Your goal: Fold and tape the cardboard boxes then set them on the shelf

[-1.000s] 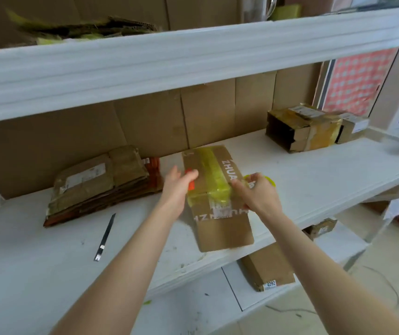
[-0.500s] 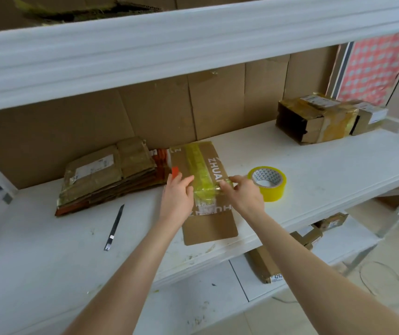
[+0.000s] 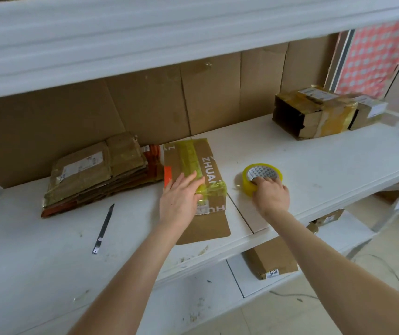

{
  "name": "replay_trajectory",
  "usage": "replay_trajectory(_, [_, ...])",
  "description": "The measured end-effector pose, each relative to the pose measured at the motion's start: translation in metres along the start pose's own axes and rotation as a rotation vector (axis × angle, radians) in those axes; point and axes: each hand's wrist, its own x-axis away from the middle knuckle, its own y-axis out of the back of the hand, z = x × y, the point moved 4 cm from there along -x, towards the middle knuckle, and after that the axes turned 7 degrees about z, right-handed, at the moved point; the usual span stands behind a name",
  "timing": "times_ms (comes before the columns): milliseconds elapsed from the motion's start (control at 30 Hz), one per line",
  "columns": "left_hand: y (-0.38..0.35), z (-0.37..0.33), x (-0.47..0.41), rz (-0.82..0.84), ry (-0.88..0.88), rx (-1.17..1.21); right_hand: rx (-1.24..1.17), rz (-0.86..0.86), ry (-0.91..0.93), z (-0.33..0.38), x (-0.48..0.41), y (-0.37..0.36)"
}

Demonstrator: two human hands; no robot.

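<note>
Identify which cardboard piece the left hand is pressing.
The flattened ZHUAN-printed box under the left hand, beside the stack of flattened boxes; it alone carries fresh yellow tape.

**Your arms and hands**

Your two forearms are bare from the bottom edge up, with no sleeve showing. Your left hand (image 3: 180,198) and right hand (image 3: 271,195) wear no gloves, rings, watch or bands that you can see.
</note>
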Motion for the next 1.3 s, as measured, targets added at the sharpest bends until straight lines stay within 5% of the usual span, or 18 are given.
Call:
replay_trajectory(300, [0.006, 0.003, 0.0, 0.013, -0.055, 0.001, -0.502, -0.24, 0.213, 0.029, 0.018, 0.048])
replay_trajectory(533, [0.059, -0.016, -0.007, -0.296, 0.054, 0.7, -0.531, -0.303, 0.495, 0.064, 0.045, 0.089])
replay_trajectory(733, [0.087, -0.02, -0.013, -0.353, 0.097, 0.765, -0.559, -0.286, 0.612, 0.078, 0.059, 0.104])
replay_trajectory(833, [0.086, -0.014, -0.013, -0.342, 0.162, 0.908, -0.67, -0.162, 0.619, 0.077, 0.057, 0.109])
replay_trajectory(1067, [0.09, 0.004, -0.005, -0.382, 0.267, 1.102, -1.003, 0.452, 0.636, 0.06, 0.06, 0.093])
replay_trajectory(1300, [0.084, 0.03, 0.012, -0.361, 0.381, 1.14, -0.874, 0.294, 0.621, 0.061, 0.052, 0.104])
